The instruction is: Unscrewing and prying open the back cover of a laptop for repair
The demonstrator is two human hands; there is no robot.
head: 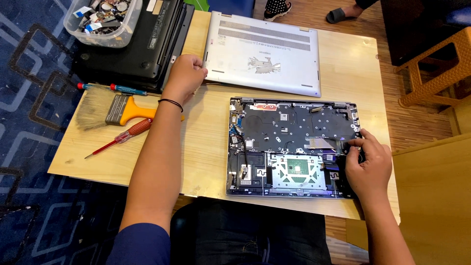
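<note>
An opened laptop chassis (289, 142), stripped to its dark inner frame with the trackpad plate showing, lies on the wooden table (211, 147) in front of me. My right hand (368, 167) rests on its right edge, fingertips pinching a small part or cable there; what they hold is too small to tell. My left hand (184, 76) reaches to the far left corner of a silver laptop bottom cover (265, 54) lying upside down at the back of the table, fingers touching its edge. A black band circles my left wrist.
A black laptop (142, 44) sits at the back left with a clear plastic tub of small parts (103, 19) on it. A yellow-handled brush (108, 110), a red screwdriver (122, 137) and a blue-and-red one (120, 89) lie left. An orange stool (436, 68) stands right; someone's feet (343, 13) beyond.
</note>
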